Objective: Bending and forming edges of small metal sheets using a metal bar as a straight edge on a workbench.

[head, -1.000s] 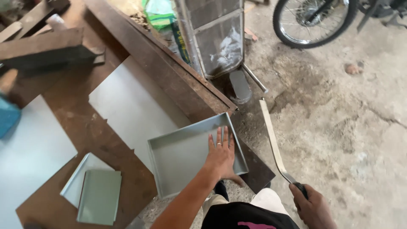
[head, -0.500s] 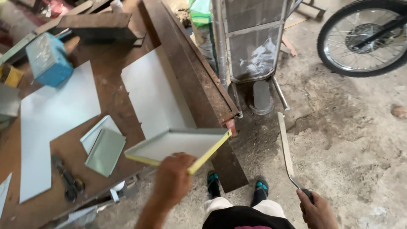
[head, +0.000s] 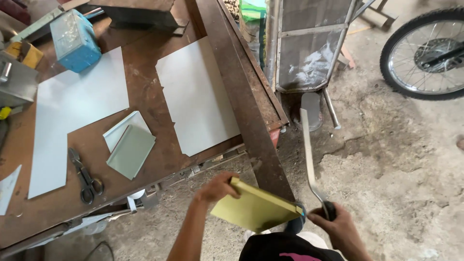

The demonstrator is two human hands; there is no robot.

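My left hand [head: 218,187] grips the near edge of a folded sheet-metal tray [head: 253,210], whose yellowish underside faces up. It is held off the workbench, in front of my body, tilted. My right hand [head: 333,223] is closed on the handle of a long flat metal bar [head: 307,150] that points away over the concrete floor. The tray's right corner comes close to my right hand.
A rusty brown workbench [head: 145,96] carries grey metal sheets [head: 198,96], a small folded piece [head: 129,151], tin snips [head: 83,176] and a blue box [head: 75,41]. A steel angle rail [head: 241,92] edges it. A mesh cage [head: 309,43] and a motorcycle wheel [head: 425,53] stand right.
My left hand lifted the tray off the bench, turned it over and drew it toward my body. My right hand with the bar came in closer to the tray.
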